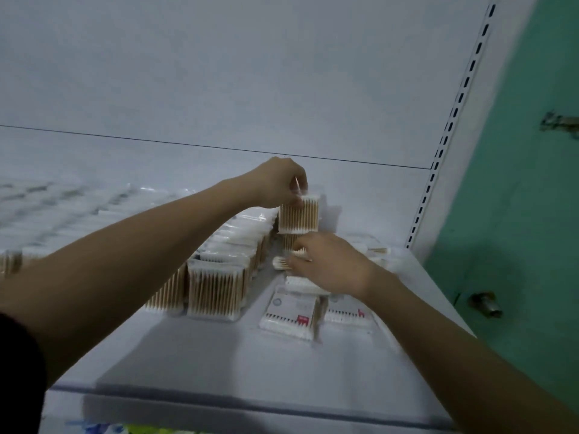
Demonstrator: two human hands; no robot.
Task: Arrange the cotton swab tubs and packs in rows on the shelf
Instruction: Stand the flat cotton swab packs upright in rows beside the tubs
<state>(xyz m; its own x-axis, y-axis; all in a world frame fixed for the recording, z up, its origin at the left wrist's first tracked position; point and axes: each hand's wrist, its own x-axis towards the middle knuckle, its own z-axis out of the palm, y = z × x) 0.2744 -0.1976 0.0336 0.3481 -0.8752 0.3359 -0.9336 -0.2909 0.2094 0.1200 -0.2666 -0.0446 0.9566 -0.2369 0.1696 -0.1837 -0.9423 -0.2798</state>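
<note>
A white shelf (194, 355) carries clear packs of wooden cotton swabs. My left hand (279, 181) pinches the top edge of one swab pack (299, 216) and holds it upright near the back wall. Just below it, my right hand (332, 266) rests on a loose pile of packs, its fingers curled on a swab pack (283, 263) lying flat. A row of upright packs (219, 286) runs from front to back on the left. Two labelled packs (291, 317) lie flat at the front of the pile.
More wrapped packs (62, 211) fill the shelf's left side, blurred. The white back panel (250, 73) rises behind. A slotted upright (451, 126) borders the shelf on the right, with a green wall (526, 214) beyond. The shelf's front edge (219, 399) is near me.
</note>
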